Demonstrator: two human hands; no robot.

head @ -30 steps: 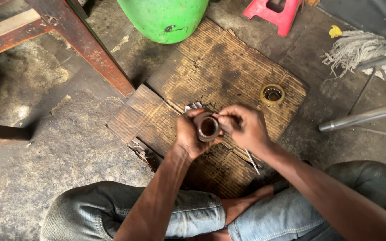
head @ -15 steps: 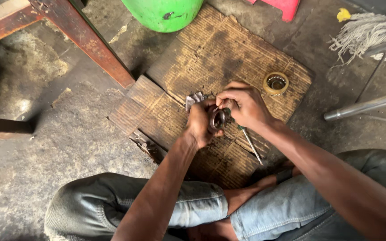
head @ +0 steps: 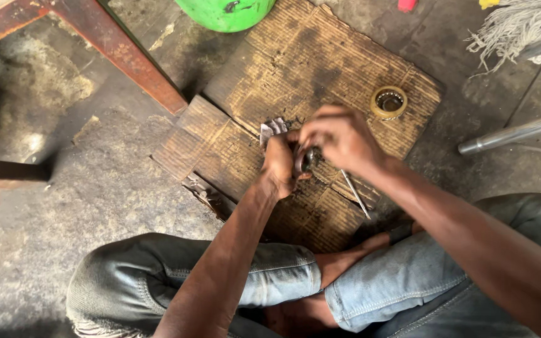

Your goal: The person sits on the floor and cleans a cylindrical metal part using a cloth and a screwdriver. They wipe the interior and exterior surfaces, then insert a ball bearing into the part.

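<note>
- Left hand (head: 278, 164) is curled tight, fingers wrapped round the dark, greasy metal ring (head: 303, 160), gripping it from the left side and holding it just above the cardboard.
- Right hand (head: 339, 134) comes in from the right, fingers bunched together and pressed against the ring's open face; knuckles arch over it, so the fingertips themselves are hidden.
- A thin metal rod (head: 355, 194) sticks out from under the right hand and slants toward the near right; it seems to be held in that hand, though the grip is out of sight.
- The ring sits on edge between the two hands, its rim dark brown and blurred, a bit of hollow centre showing.
- All of this is over the worn, stained sheet of brown corrugated cardboard (head: 320, 56) laid on the grey concrete floor (head: 51, 188).
- Just left of the left hand, a small crumpled grey scrap (head: 272, 129) lies on the cardboard.
- Far right on the cardboard, well apart from the hands, rests a yellow-rimmed round bearing (head: 389, 102) lying flat.
- Far side: a bright green rounded container (head: 226, 12) at the cardboard's edge, and a reddish-brown wooden leg (head: 133, 59) slanting at the left.
- Right edge: a shiny metal tube (head: 515, 133) and a whitish string mop head (head: 515, 28).
- Nearest the camera, the person's crossed legs in blue jeans (head: 270, 281).
</note>
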